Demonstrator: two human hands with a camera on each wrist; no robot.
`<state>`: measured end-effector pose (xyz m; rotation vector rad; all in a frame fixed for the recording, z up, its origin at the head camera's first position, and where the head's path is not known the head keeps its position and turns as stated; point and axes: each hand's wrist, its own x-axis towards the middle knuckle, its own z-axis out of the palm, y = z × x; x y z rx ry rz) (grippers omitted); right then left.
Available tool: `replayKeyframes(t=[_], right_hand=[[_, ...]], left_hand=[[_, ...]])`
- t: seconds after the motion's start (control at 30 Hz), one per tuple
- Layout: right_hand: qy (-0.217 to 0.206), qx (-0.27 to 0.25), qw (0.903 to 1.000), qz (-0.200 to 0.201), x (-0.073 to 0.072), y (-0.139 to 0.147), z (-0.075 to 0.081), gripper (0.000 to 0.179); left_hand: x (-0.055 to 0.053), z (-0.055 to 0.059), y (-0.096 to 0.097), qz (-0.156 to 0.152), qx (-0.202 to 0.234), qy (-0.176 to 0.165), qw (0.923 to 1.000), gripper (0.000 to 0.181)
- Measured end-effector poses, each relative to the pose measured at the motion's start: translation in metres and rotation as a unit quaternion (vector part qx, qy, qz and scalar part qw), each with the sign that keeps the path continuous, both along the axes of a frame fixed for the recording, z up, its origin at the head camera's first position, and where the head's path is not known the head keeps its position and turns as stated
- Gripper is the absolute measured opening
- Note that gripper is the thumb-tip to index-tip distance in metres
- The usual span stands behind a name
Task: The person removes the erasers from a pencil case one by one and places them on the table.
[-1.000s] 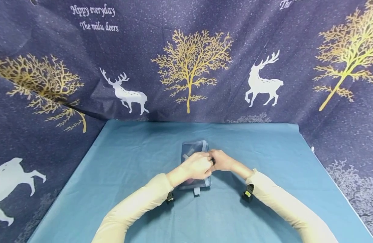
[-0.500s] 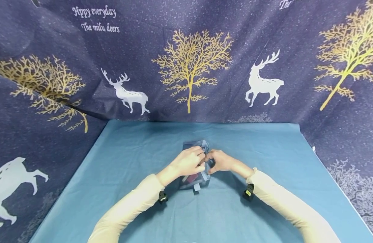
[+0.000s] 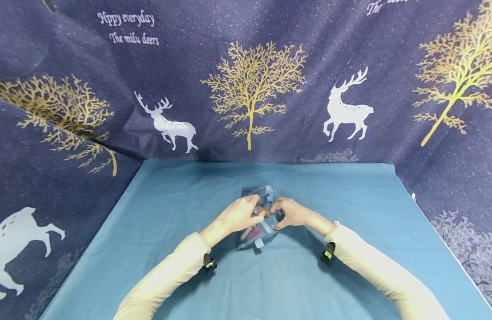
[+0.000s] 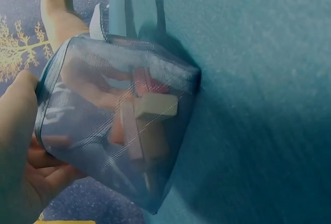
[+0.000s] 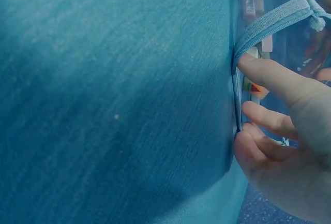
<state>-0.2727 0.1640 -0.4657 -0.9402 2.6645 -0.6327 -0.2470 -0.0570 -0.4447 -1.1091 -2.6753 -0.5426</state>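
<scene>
A blue see-through mesh zip pouch [image 3: 250, 192] sits at the middle of the cloth-covered table, its zipper side parted. My left hand [image 3: 239, 214] holds the left edge of the opening, thumb and fingers curled about it. On the opposite side my right hand [image 3: 293, 212] grips the zipper edge [image 5: 274, 22], with fingertips against the band. Through the mesh in the left wrist view show a pale block [image 4: 156, 106], a beige piece [image 4: 154, 144] and a pink-red piece [image 4: 147, 81]. Their exact kinds are blurred by the mesh. Some fingers also show through it.
A blue cloth [image 3: 338, 186] covers the table. Dark blue fabric with deer and gold trees [image 3: 250, 98] hangs behind and at both sides. A small pale tag [image 3: 259, 243] sticks out from the pouch's near edge. Each wrist carries a black camera [image 3: 209, 263].
My left hand has drawn away to the left from the right hand, and the pouch's opening has widened, showing more of its contents. The right hand has barely moved.
</scene>
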Motion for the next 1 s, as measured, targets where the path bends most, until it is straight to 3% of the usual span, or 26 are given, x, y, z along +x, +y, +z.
replayKeyframes(t=[0.13, 0.27, 0.7, 1.0], right_hand=[[0.004, -0.003, 1.0000, 0.000, 0.000, 0.001, 0.001, 0.043], [-0.003, 0.002, 1.0000, -0.007, 0.002, 0.001, 0.002, 0.046], [0.023, -0.007, 0.9997, 0.001, 0.005, -0.001, 0.004, 0.055], [0.022, -0.051, 0.9983, 0.016, 0.004, -0.005, 0.003, 0.064]], left_hand=[[0.000, 0.000, 0.000, 0.011, 0.018, -0.074, 0.9970, 0.041], [0.001, -0.001, 0.003, 0.014, 0.017, -0.098, 0.9950, 0.049], [0.002, -0.001, 0.010, 0.012, 0.019, -0.067, 0.9975, 0.045], [0.001, 0.000, 0.012, 0.005, 0.026, -0.050, 0.9984, 0.038]])
